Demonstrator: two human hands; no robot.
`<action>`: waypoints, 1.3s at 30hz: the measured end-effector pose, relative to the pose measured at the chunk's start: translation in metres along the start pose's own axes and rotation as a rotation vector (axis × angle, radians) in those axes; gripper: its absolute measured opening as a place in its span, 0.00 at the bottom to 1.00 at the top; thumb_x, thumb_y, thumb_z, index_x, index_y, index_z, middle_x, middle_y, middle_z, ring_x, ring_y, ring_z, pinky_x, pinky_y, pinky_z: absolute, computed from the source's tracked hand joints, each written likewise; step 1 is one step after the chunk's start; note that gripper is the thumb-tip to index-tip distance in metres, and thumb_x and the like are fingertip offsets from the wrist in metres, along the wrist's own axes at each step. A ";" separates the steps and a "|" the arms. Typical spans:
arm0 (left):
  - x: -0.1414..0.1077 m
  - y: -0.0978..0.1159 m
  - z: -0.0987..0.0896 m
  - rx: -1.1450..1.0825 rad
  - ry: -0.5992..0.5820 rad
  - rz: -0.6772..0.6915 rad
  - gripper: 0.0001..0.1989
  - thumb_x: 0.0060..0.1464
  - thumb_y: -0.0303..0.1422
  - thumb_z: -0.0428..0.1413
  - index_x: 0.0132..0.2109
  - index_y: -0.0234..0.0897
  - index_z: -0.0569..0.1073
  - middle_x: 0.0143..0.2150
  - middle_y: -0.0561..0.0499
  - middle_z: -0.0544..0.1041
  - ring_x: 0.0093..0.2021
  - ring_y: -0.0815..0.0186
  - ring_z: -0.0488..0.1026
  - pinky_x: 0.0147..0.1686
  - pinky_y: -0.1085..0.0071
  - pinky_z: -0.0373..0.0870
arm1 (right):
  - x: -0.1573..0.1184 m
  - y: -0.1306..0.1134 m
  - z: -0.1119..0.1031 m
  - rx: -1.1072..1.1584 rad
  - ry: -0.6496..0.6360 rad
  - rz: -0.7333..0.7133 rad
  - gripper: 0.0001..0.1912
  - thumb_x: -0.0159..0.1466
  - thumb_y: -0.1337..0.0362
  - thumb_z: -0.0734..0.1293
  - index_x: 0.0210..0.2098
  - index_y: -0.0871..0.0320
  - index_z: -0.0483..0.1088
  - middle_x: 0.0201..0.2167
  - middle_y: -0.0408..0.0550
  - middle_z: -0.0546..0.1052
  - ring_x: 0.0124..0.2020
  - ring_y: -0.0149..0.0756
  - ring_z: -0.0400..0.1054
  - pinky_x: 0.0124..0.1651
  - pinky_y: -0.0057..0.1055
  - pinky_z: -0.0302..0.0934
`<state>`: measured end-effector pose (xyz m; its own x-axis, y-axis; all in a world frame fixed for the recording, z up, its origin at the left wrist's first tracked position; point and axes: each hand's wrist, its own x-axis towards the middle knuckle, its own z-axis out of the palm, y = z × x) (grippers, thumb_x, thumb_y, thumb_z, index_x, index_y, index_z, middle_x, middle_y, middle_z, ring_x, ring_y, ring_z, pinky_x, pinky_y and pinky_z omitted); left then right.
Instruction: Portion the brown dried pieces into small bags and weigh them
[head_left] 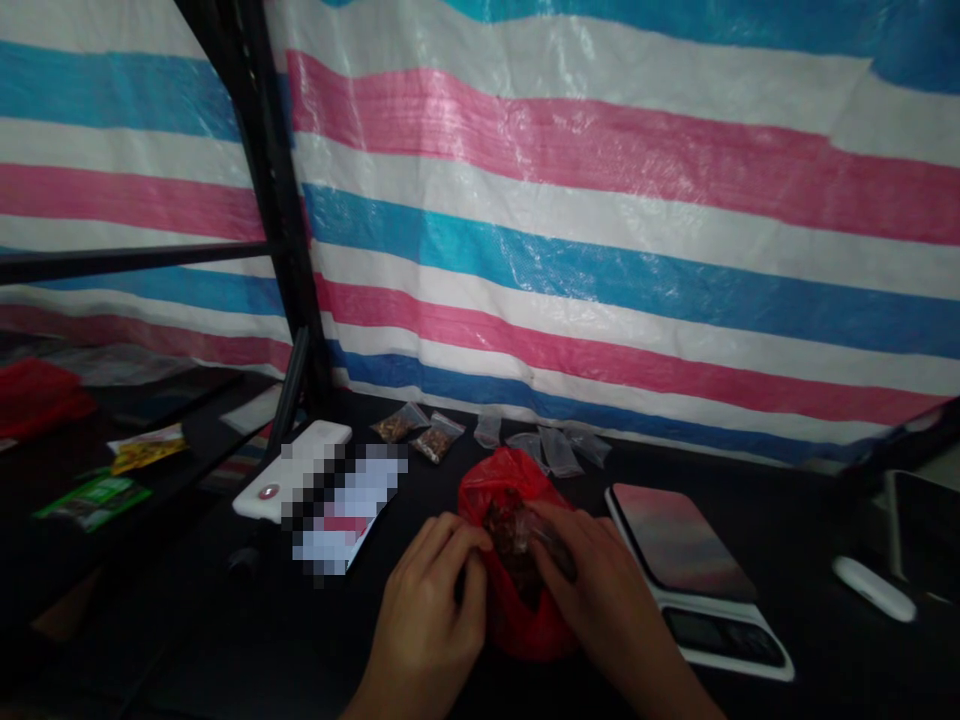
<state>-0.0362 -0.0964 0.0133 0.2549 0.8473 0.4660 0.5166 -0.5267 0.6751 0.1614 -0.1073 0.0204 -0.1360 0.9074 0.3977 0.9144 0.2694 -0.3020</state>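
Note:
A red plastic bag [525, 625] sits upright on the black table with its mouth spread. Inside it lie brown dried bits [508, 520], too blurred to name. My left hand [433, 590] has its fingers curled on the bag's left rim. At the bag's mouth, my right hand [592, 570] is closed around a small clear plastic bag [538, 535], partly hidden by the fingers. Behind the red bag lie two small zip bags of brown bits, a left one [397, 424] and a right one [436, 437], plus several flat clear zip bags [559, 453].
To the right lies a kitchen scale [686, 545] with a metal plate, and beyond it a white oblong object [874, 588]. A white power bank [315, 450] and a pixelated item [349, 515] are on the left. A striped tarp [600, 240] hangs behind, beside a black post [274, 170].

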 end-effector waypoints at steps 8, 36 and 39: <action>0.000 0.003 0.000 0.024 0.034 0.033 0.13 0.65 0.26 0.46 0.38 0.41 0.74 0.37 0.48 0.77 0.39 0.62 0.75 0.38 0.66 0.73 | -0.002 0.005 -0.002 0.248 0.054 0.139 0.18 0.66 0.64 0.66 0.55 0.50 0.73 0.50 0.50 0.81 0.48 0.47 0.75 0.53 0.48 0.67; 0.004 0.006 0.000 -0.270 0.182 0.021 0.10 0.67 0.31 0.51 0.45 0.41 0.78 0.43 0.46 0.78 0.45 0.62 0.76 0.45 0.69 0.76 | 0.002 -0.036 -0.013 0.787 0.398 0.268 0.09 0.63 0.60 0.71 0.43 0.52 0.73 0.36 0.45 0.80 0.36 0.37 0.77 0.40 0.31 0.74; 0.004 0.009 0.002 -0.350 0.167 -0.029 0.10 0.66 0.33 0.52 0.42 0.40 0.78 0.42 0.46 0.79 0.43 0.62 0.77 0.43 0.70 0.76 | 0.002 -0.034 -0.014 0.758 0.433 0.285 0.08 0.63 0.60 0.70 0.42 0.52 0.72 0.35 0.46 0.80 0.35 0.37 0.77 0.41 0.33 0.74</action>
<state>-0.0291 -0.0974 0.0207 0.0930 0.8545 0.5111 0.2045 -0.5188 0.8301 0.1352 -0.1188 0.0434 0.3508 0.8129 0.4649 0.3758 0.3325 -0.8650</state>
